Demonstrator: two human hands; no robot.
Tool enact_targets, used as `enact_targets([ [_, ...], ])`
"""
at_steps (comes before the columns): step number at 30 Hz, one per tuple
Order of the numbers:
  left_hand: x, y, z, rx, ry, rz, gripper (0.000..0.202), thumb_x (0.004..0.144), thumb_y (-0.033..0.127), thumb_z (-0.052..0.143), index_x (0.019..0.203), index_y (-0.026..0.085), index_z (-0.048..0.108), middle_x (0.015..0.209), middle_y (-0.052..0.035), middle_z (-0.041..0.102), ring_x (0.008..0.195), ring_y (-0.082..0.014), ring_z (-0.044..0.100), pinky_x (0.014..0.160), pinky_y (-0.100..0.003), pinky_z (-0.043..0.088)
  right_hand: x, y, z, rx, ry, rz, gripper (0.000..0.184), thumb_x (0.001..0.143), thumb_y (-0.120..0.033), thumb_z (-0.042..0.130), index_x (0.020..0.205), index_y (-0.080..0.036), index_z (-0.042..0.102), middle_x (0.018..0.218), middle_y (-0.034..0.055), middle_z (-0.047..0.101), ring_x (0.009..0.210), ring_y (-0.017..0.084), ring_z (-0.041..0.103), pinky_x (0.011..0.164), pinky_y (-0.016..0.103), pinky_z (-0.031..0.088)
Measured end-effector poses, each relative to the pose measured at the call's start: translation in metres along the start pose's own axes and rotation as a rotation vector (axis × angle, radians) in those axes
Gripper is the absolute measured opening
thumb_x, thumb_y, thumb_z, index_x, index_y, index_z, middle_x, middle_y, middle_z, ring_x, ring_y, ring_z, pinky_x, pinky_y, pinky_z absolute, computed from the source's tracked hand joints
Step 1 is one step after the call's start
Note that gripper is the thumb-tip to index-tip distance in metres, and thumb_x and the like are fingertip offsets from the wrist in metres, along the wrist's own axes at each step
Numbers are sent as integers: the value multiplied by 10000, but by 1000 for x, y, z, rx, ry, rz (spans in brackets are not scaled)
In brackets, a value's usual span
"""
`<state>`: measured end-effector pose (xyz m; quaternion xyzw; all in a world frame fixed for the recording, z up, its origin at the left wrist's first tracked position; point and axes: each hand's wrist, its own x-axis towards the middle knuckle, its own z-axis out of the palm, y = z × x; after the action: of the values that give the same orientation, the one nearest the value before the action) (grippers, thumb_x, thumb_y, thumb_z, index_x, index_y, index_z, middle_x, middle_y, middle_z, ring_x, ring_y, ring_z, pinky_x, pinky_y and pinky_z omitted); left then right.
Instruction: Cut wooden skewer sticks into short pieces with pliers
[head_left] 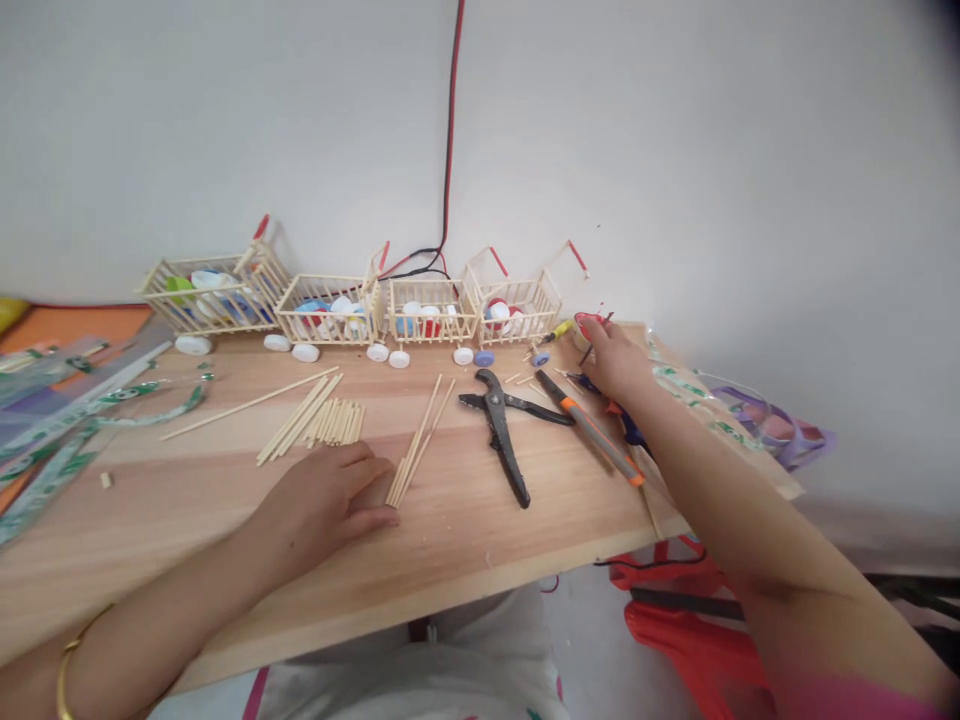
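My left hand (330, 500) rests palm down on the wooden board (225, 520), fingers stretched out beside a small bundle of thin wooden sticks (418, 442). My right hand (611, 358) reaches to the board's far right corner, its fingers closed around a small red item (589, 322) that I cannot make out. Black pliers (501, 425) and an orange-handled utility knife (592, 428) lie between my hands. More wooden sticks (315, 415) lie to the left of centre.
Several small stick-built carts (337, 310) holding bottle caps line the board's far edge against the white wall. A red and black cable (450, 130) hangs down the wall. Plastic wrappers (67, 420) lie at left. Red plastic (675, 620) sits below right.
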<state>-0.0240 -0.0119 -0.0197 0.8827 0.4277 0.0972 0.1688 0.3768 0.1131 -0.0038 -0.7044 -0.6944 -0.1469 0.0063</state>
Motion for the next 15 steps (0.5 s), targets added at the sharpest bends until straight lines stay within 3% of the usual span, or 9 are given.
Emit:
enact_targets([
  [3,0,1,0,3,-45,-30,394,810,503,506,1018,185,606,939,-71,610,847,-209,552,731,-322,399,5,-1,6,-76,22,-44,491,824,-257,452,1312,-242,396,1081,144,523,834,259,551,642,316,356],
  [8,-1,1,1,11,-63,-35,416,820,522,479,1035,184,592,957,-74,602,869,-220,549,746,-338,396,3,7,2,-163,139,-139,294,897,-297,380,1084,-224,595,1017,111,553,886,235,521,685,317,306],
  [12,-2,2,1,1,-60,-40,420,816,526,483,1045,188,584,974,-72,600,885,-226,550,756,-345,398,-11,14,-15,-154,318,-38,304,919,-333,371,1043,-204,616,943,87,615,828,202,546,678,314,295],
  [15,-3,2,1,5,-55,-49,421,817,525,484,1046,186,583,975,-73,600,886,-229,553,756,-346,400,-34,11,-33,-20,506,41,331,921,-359,356,1038,-198,621,887,78,654,771,189,585,667,302,343],
])
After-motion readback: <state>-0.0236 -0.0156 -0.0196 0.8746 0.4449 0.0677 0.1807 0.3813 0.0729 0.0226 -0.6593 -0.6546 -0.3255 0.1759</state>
